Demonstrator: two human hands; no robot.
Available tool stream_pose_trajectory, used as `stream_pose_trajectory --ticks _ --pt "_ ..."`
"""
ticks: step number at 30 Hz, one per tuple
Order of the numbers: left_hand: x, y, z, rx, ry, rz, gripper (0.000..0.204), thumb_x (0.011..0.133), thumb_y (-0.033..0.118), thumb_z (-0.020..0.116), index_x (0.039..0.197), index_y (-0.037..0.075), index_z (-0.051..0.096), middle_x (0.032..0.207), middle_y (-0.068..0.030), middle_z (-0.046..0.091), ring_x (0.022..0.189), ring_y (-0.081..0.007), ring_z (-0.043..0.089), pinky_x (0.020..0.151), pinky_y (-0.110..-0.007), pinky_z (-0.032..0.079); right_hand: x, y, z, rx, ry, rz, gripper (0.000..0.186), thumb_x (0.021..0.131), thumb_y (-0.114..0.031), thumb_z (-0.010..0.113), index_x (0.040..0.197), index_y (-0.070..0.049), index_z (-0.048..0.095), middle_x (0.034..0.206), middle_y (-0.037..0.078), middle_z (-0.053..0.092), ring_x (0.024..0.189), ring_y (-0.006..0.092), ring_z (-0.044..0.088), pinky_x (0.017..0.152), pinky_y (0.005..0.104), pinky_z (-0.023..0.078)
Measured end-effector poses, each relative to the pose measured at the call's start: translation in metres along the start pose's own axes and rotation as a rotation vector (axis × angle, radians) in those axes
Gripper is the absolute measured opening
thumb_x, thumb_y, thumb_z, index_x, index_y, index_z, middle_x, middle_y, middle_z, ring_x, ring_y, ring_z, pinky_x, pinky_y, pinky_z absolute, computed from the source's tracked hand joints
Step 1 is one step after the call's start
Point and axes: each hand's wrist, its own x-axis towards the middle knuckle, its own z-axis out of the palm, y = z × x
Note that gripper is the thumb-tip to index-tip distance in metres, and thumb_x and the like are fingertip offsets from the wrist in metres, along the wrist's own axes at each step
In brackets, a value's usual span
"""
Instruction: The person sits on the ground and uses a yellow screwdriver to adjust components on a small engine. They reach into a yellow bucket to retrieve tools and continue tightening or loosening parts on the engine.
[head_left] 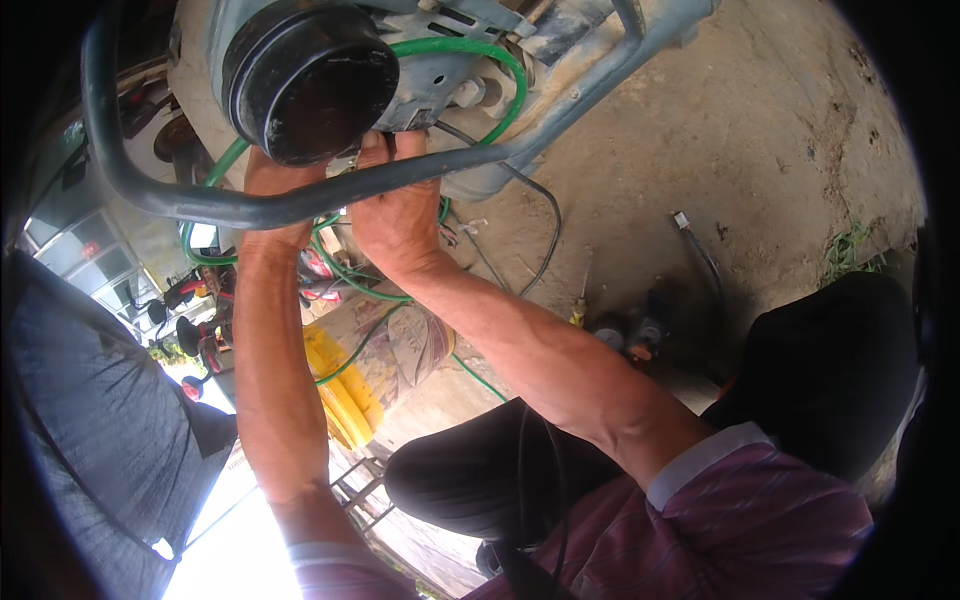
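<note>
A black round housing (310,85) sits on a dusty grey metal plate (440,85) at the top, with a bent grey tube (255,208) crossing below it. My left hand (275,175) reaches up behind the tube to beneath the housing; its fingers are hidden. My right hand (398,210) is at the housing's lower right edge, its fingers curled up against the plate, and what they hold, if anything, is hidden. A green cable (508,85) loops over the plate and hangs around my wrists, and a dark cable (540,200) runs down beside them.
A yellow plastic object (340,380) lies below on the dirt ground (780,140). A plugged lead (700,250) and blurred tools (630,335) lie at right, near my dark-clad knee (820,370). Small vehicles (190,340) and dark fabric (100,400) are at left.
</note>
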Motion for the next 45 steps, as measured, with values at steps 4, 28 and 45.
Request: stream_pose_trajectory --ticks 4,28,45 --pt "0.002 -0.002 0.003 -0.211 0.008 -0.033 0.028 0.08 -0.006 0.077 0.105 0.003 0.07 0.102 -0.0049 0.068 0.094 -0.0183 0.064 0.09 -0.038 0.053 0.001 0.008 -0.002 -0.016 -0.053 0.01 0.023 0.105 -0.014 0.055 0.123 0.0 0.058 0.099 0.028 0.067 0.092 0.0522 0.064 0.076 0.0539 0.049" --pt "0.023 0.013 -0.037 0.273 -0.175 0.217 0.043 0.077 0.002 0.09 0.116 0.008 0.072 0.106 -0.0039 0.072 0.097 -0.0185 0.066 0.088 -0.037 0.057 0.002 0.007 -0.003 -0.046 -0.129 0.133 0.022 0.107 -0.016 0.053 0.124 -0.001 0.054 0.095 0.016 0.062 0.084 0.028 0.061 0.077 0.0454 0.047" --pt "0.02 0.047 -0.022 0.361 -0.183 0.188 0.051 0.071 0.006 0.094 0.116 0.006 0.071 0.107 -0.0066 0.074 0.1 -0.0221 0.067 0.091 -0.039 0.057 0.002 0.006 0.002 0.025 -0.032 0.152 0.015 0.105 -0.017 0.057 0.109 -0.003 0.058 0.088 0.023 0.065 0.081 0.0441 0.062 0.071 0.0504 0.047"
